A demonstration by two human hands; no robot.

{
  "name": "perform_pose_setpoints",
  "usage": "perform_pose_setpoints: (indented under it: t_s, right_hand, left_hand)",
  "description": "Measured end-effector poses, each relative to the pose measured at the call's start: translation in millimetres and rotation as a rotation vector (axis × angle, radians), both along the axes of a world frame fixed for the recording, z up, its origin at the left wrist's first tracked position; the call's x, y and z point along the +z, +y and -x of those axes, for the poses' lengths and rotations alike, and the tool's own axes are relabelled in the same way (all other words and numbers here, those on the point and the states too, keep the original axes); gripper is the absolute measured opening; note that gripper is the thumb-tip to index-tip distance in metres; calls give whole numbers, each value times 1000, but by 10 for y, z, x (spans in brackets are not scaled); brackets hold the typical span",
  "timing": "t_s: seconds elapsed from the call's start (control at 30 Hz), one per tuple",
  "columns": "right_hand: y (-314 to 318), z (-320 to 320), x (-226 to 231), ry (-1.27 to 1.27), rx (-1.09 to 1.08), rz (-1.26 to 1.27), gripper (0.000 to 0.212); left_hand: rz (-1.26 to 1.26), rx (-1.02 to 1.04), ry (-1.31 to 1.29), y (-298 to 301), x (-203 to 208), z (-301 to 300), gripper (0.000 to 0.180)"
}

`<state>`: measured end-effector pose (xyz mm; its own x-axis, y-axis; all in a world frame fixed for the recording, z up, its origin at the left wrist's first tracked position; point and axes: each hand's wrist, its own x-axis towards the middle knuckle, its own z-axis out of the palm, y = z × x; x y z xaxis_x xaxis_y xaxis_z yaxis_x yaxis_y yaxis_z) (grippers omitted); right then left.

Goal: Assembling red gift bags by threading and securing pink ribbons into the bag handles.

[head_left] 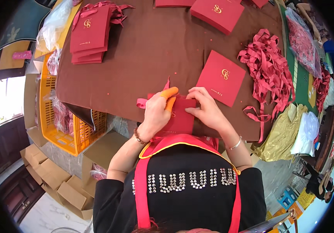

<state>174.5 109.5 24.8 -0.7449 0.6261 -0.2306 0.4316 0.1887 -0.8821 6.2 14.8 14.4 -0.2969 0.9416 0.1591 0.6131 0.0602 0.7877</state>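
- From where I stand, the red paper bag [179, 123] is between the person's two hands, at the near edge of the brown-covered tabletop [147, 64], close to the red apron [176, 140];
- the left hand [156, 111] has orange covers [169, 92] on its thumb and forefinger; those fingers are clamped on the bag's upper part, a loop of pink ribbon [141, 103] sticking out beside them;
- the right hand [207, 111] has its thumb and forefinger clamped on the bag's upper right edge, the other fingers curled above;
- just beyond the right hand lies a flat red bag [215, 73] with a gold emblem; to its right, a tangled heap of red ribbons [266, 66];
- at the far left of the tabletop sits a stack of red bags [90, 35], ribbons spilling off its top; another stack [216, 14] lies at the far side;
- left of the tabletop stands an orange crate [59, 143] holding plastic-wrapped red things.
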Motion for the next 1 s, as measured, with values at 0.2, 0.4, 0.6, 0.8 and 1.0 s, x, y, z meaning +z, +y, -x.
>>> perform_pose_setpoints:
  t_s: [0.2, 0.4, 0.6, 0.8, 1.0]
  right_hand:
    - [117, 27, -44, -77, -6, 170, 19]
    - [145, 36, -105, -114, -91, 388, 18]
    - [100, 27, -87, -67, -119, 369, 18]
    - [51, 4, -65, -14, -146, 335, 17]
    - [15, -33, -166, 18, -94, 163, 15]
  left_hand:
    - [160, 25, -205, 93, -138, 54, 21]
    - [-67, 67, -120, 44, -145, 63, 17]
    - [-103, -82, 320, -84, -165, -73, 19]
    - [-99, -58, 339, -61, -119, -120, 17]
    - [-141, -57, 377, -79, -104, -168, 15]
